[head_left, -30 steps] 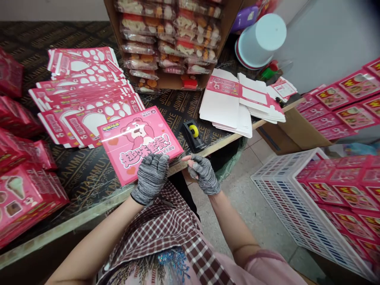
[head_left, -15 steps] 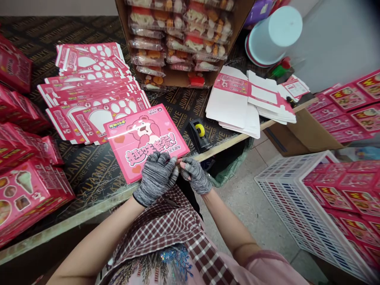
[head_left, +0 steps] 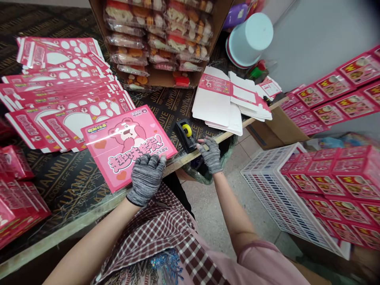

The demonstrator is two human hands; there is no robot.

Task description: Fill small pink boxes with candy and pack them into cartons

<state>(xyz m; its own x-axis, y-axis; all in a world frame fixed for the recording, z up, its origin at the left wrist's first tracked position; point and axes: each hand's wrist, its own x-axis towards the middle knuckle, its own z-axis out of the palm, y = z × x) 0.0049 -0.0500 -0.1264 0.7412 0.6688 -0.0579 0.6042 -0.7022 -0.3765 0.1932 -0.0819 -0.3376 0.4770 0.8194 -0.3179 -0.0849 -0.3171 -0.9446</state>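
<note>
My left hand point(head_left: 147, 176), in a grey knitted fingerless glove, lies over the front edge of a flat pink box point(head_left: 118, 146) printed with a bear and large lettering. Its fingers rest on the box's top face; nothing else shows in it. My right hand point(head_left: 210, 155), gloved alike, is at the near end of a black tape dispenser point(head_left: 184, 136) with a yellow core. Thumb and forefinger are a little apart there, the other fingers bent. Whether a strip of tape lies between the fingertips is too small to tell.
Flat pink printed cards point(head_left: 71, 107) lie in overlapping piles at the left, beside stacked pink boxes point(head_left: 20, 206). A carton point(head_left: 219, 23) of bagged toy food stands behind. White-and-pink sheets point(head_left: 212, 105) lie at the right. A white basket point(head_left: 264, 186) of pink boxes stands on the floor.
My right hand has left my left hand and moved right to the tape dispenser. My left hand has stayed on the pink box. The view has turned to the right.
</note>
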